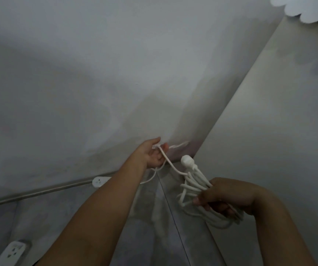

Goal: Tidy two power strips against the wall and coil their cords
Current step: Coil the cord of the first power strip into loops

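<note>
STATUS: approx. half done, by judgement. Coiling of one cord under way, not finished.

R side: right hand [225, 200], 5 o'clock of frame, clenched round coil [192, 187] of several loops. Plug [186, 160] sticking out at 11 o'clock of the fist.

L side: left hand [154, 154], just below frame centre, thumb and fingers curled loosely on free run of cord [170, 164], held up close to wall [96, 73].

Slack drops from left hand toward 7 o'clock. Appears to lead to power strip [100, 181] at wall base, 8 o'clock of that hand. Junction hidden behind forearm.

Second power strip [12, 250] at far 8 o'clock corner, on floor [77, 217], well off the wall, partly cut off. Its cord not seen.

Remaining, est.: take in last slack, set coil by strip, shift 2nd strip to wall, coil its cord.

Condition: cord white, round, loops uneven and splayed, no tie seen. Light dim, detail soft.
</note>
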Demonstrator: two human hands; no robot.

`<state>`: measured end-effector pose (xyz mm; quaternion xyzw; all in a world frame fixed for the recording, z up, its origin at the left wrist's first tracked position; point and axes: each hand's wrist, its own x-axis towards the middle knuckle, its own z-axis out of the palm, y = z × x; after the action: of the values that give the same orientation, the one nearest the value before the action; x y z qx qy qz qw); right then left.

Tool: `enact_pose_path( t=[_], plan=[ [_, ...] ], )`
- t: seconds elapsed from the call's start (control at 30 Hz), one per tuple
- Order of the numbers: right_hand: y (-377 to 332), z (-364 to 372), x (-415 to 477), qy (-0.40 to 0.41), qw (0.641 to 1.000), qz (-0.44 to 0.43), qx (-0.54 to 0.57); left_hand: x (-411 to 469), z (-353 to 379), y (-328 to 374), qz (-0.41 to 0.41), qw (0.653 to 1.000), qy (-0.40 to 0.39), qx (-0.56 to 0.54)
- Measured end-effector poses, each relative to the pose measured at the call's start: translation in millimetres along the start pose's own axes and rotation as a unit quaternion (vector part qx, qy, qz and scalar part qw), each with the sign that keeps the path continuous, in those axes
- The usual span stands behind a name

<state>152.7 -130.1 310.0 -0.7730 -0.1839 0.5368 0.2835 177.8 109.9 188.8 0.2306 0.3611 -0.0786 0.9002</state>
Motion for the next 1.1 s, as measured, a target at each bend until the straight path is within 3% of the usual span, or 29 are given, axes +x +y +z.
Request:
enact_pose_path(
  t=[0.17,0.37,0.47,0.57,0.67,0.9,1.03,1.1],
  plan=[
    [10.1,2.5,11.8,0.063,0.996,0.062,-0.012,6.6,0.1,-13.5,0.001,0.996,-0.016,0.091],
    [35.4,19.7,83.1,0.245,0.961,0.131,-0.009,6.5,10.7,-18.2,0.016,0.997,-0.019,0.078],
    [46.7,41.4,128.7,0.311,0.939,0.140,0.043,8.5,17.3,-24.1,0.019,0.998,-0.001,0.052],
    [49.8,66.2,167.4,0.311,0.924,0.132,0.180,19.9,8.8,-31.7,0.029,0.999,0.028,0.036],
    [44.9,78.2,200.2,0.326,0.886,0.103,0.313,27.0,-4.8,-33.3,0.043,0.997,0.047,0.045],
    [26.2,70.3,257.2,0.315,0.848,0.096,0.416,32.5,-27.8,-12.1,0.022,0.991,0.064,0.113],
    [18.3,66.4,266.7,0.290,0.779,0.056,0.553,51.9,-59.5,-12.1,0.002,0.978,0.100,0.183],
    [16.4,65.3,267.4,0.250,0.726,0.037,0.640,57.3,-74.8,-15.7,0.013,0.952,0.157,0.263]
  ],
)
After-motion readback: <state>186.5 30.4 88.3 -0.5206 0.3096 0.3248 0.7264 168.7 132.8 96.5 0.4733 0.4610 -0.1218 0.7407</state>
